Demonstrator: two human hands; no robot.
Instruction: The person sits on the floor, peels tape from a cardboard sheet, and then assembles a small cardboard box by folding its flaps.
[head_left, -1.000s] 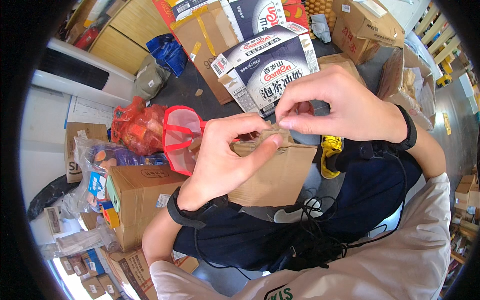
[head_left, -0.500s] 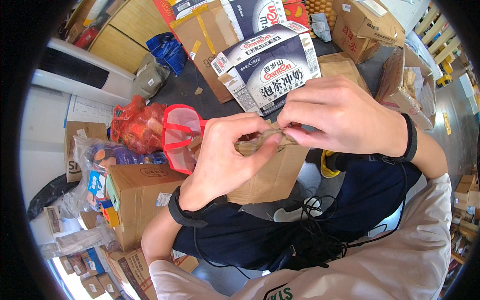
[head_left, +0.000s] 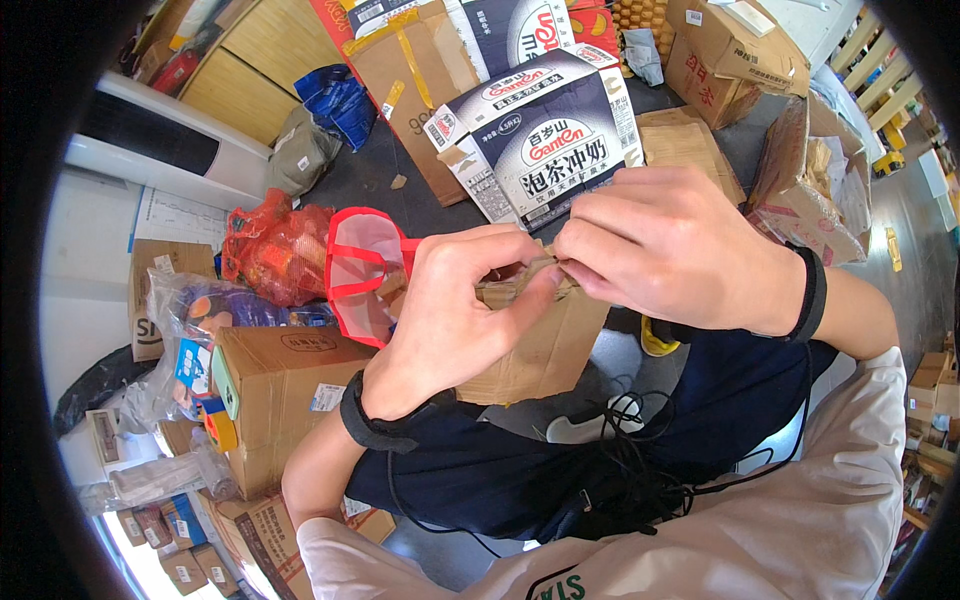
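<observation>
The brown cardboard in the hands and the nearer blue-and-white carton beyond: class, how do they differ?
Look: the brown cardboard looks plain; the blue-and-white carton is printed. State: the left hand and right hand grip the brown cardboard, while the blue-and-white carton rests beyond them. Both look like cardboard.

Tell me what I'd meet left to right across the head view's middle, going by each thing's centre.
Red mesh bag, red-trimmed pale bag, left hand, brown cardboard, right hand, open cardboard box.
</observation>
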